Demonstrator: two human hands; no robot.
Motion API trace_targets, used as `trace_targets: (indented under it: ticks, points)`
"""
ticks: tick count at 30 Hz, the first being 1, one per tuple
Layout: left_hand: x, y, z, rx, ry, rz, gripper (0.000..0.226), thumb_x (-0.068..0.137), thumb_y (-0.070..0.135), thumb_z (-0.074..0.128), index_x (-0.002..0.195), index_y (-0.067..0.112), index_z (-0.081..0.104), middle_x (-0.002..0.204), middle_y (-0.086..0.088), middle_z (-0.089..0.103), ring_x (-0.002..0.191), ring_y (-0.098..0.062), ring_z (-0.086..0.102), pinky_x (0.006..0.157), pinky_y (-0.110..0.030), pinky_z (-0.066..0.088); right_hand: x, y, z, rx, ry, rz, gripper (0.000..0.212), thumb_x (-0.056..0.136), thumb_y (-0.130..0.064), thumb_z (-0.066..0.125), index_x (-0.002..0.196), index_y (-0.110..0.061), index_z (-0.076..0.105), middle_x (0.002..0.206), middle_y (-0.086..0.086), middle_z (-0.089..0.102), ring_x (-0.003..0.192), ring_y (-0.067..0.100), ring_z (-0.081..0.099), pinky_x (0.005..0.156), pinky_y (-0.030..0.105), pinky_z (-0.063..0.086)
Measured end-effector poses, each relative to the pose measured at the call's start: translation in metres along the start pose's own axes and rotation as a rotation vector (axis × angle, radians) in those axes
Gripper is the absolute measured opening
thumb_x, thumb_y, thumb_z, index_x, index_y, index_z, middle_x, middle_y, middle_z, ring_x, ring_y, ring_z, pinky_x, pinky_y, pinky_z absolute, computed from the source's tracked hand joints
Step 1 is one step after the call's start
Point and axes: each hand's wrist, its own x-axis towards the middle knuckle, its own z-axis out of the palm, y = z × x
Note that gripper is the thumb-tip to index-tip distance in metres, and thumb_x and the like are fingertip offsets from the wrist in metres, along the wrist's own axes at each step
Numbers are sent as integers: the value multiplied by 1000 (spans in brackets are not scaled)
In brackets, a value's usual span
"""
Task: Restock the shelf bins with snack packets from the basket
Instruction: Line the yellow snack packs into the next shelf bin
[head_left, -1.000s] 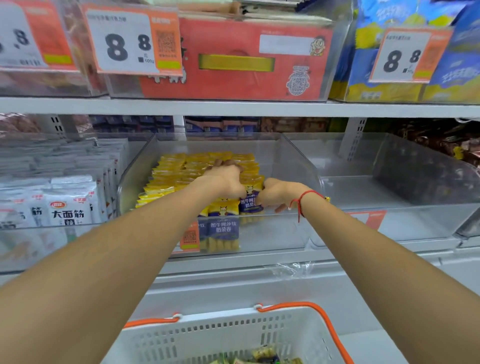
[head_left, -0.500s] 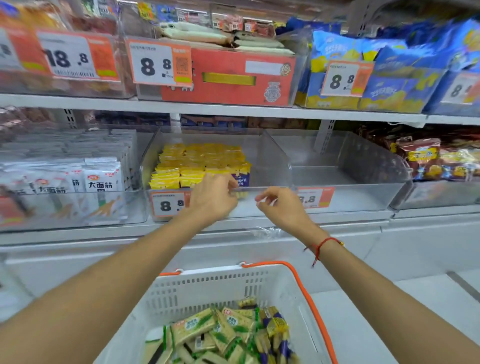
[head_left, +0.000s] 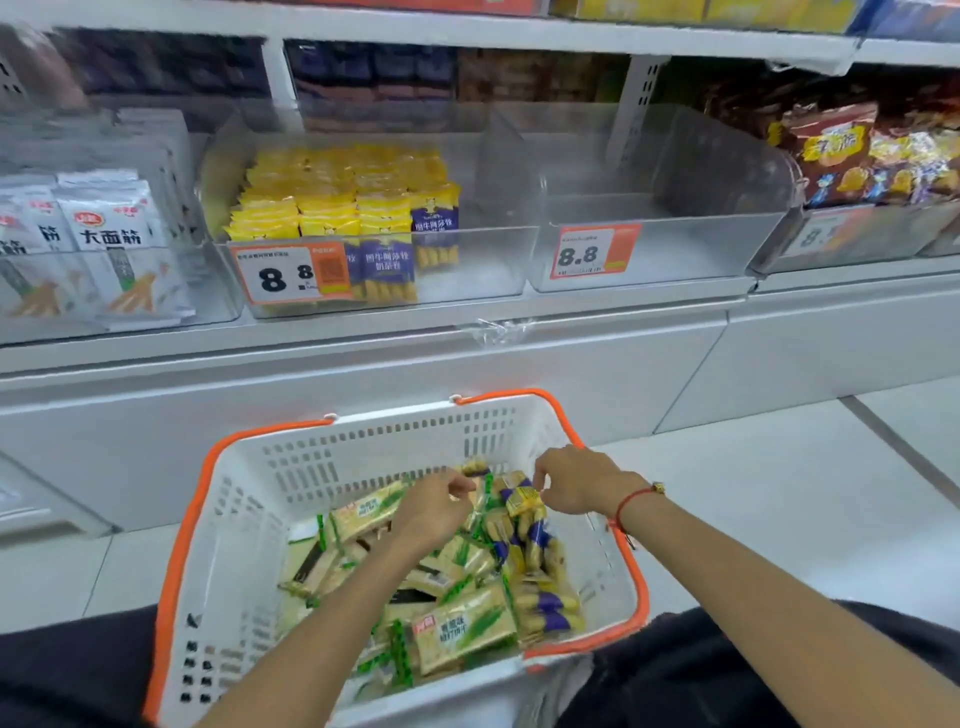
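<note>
I have both hands down in the basket (head_left: 244, 525): my right hand (head_left: 574, 480) pinches a yellow-and-purple packet (head_left: 525, 501) matching the half-filled bin (head_left: 467, 270), my left hand (head_left: 434, 512) curls over the green packets (head_left: 457, 631), apparently empty.

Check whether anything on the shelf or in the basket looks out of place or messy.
A crumpled scrap of clear plastic film clings to the white shelf edge below the bins. The snack packets lie jumbled in the white orange-rimmed basket, but nothing has spilled.
</note>
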Motion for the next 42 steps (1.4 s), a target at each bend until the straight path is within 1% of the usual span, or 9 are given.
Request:
trace_targets:
  ticks: [5, 9, 13, 21, 25, 28, 32, 38, 42]
  points:
    - [-25, -50, 57, 131, -355, 72, 42, 97, 26, 52, 139, 23, 47, 145, 0, 45, 126, -17, 47, 103, -30, 37, 15, 4, 84, 114, -262, -20, 40, 88, -5, 48, 127, -12, 53, 130, 12, 52, 115, 30, 53, 92, 34, 45]
    - [-34, -68, 67, 430, -328, 211, 53, 94, 37, 54, 144, 33, 37, 149, 9, 37, 135, -16, 30, 109, -33, 24, 23, 0, 139, 208, -497, 10, 75, 80, -4, 64, 145, -12, 27, 143, 15, 40, 127, 34, 42, 100, 41, 43]
    - [-27, -69, 63, 489, -368, 200, 55, 89, 37, 62, 140, 38, 41, 143, 8, 45, 130, -18, 34, 105, -39, 32, 29, -3, 152, 70, -420, -32, 93, 76, -6, 71, 149, -17, 15, 154, 12, 21, 140, 38, 23, 111, 45, 28]
    - [-27, -77, 39, 607, -456, 159, 50, 85, 24, 68, 132, 31, 53, 121, 4, 59, 119, -18, 39, 88, -32, 39, 41, 13, 141, 413, -388, 56, 51, 87, -17, 59, 130, -9, 35, 115, 6, 47, 103, 23, 49, 80, 31, 47]
    - [-29, -75, 40, 479, -463, 82, 47, 89, 22, 62, 134, 29, 50, 127, 2, 57, 120, -19, 40, 95, -35, 42, 38, 19, 136, 637, -295, 88, 51, 86, -7, 57, 133, -3, 37, 126, 16, 52, 111, 25, 54, 91, 33, 50]
    - [-28, -68, 33, 143, -405, -61, 47, 96, 24, 52, 142, 19, 41, 144, -3, 44, 129, -21, 43, 106, -36, 38, 26, 18, 114, 1095, -352, 119, 24, 92, -4, 55, 115, -8, 52, 99, 4, 64, 83, 11, 61, 63, 13, 52]
    - [-26, -40, 7, -202, -317, -171, 55, 101, 37, 41, 149, 13, 27, 150, -4, 34, 135, -21, 37, 108, -32, 33, 18, 18, 88, 1622, -448, 94, 53, 85, -20, 68, 130, -2, 45, 118, 11, 66, 104, 22, 62, 90, 37, 45]
    - [-23, -14, -10, -544, -349, -203, 52, 97, 36, 52, 143, 17, 36, 143, -1, 44, 126, -15, 45, 107, -31, 37, 11, -24, 59, 1678, -228, 9, 38, 92, -16, 60, 128, -6, 52, 117, 12, 67, 105, 24, 65, 93, 42, 51]
    - [-30, -16, -13, -577, -94, -99, 43, 94, 30, 58, 134, 17, 48, 132, 0, 54, 113, -10, 52, 96, -27, 42, 11, -51, 46, 1683, -91, 31, 35, 90, -11, 63, 124, -12, 57, 115, 10, 68, 101, 21, 67, 71, 30, 57]
